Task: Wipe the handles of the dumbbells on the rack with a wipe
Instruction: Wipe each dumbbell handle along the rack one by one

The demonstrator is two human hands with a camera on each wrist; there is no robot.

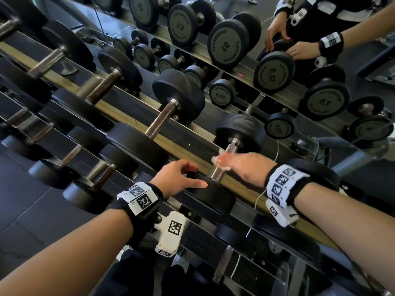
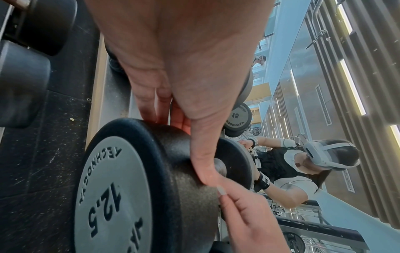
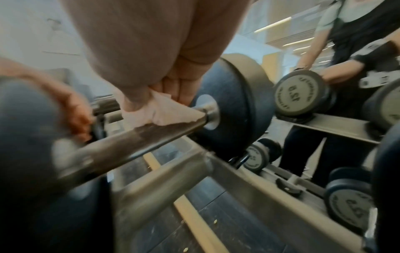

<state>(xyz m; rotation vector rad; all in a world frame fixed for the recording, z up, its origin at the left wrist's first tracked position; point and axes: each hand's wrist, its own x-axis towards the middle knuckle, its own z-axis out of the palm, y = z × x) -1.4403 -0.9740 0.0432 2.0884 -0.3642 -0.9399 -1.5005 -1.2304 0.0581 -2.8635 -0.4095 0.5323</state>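
The right hand (image 1: 241, 167) pinches the crumpled white paper wipe (image 3: 164, 111) onto the knurled steel handle (image 3: 138, 138) of the black rubber-ended dumbbell (image 1: 239, 131), whose long axis runs away from the person (left hand (image 1: 177, 178), relaxed, steadies the near weight).

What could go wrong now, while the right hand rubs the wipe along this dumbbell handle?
1. The wipe looks torn at its edge; it may shred on the rough handle.
2. The left hand only rests on the near head, so the dumbbell might roll.
3. The right hand works close to the far head; fingers could get pinched.
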